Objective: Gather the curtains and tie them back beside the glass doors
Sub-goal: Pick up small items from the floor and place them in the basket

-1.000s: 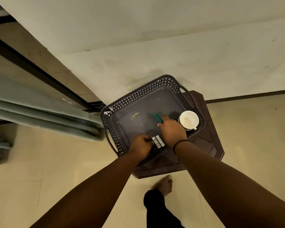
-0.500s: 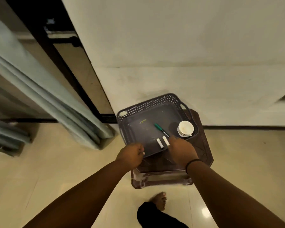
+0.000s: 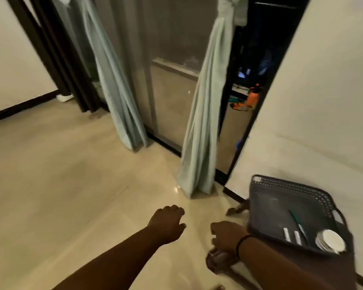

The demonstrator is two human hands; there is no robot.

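The view has swung up off the basket (image 3: 260,204) (now lower right) to the glass doors (image 3: 172,80). Both hands, left hand (image 3: 166,225) and right hand (image 3: 226,237), have left it, loosely curled, holding nothing. The right curtain (image 3: 203,122) hangs knotted at frame centre, long axis near vertical; the left curtain (image 3: 113,80) slants, seemingly untied.

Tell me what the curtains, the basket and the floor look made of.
Curtains: soft pale green woven cloth, matte, hanging in folds, one knotted near the top. Basket: dark moulded plastic, going by its perforated lattice rim. Floor: glossy beige tile or polished stone; it mirrors light, joints hardly visible.
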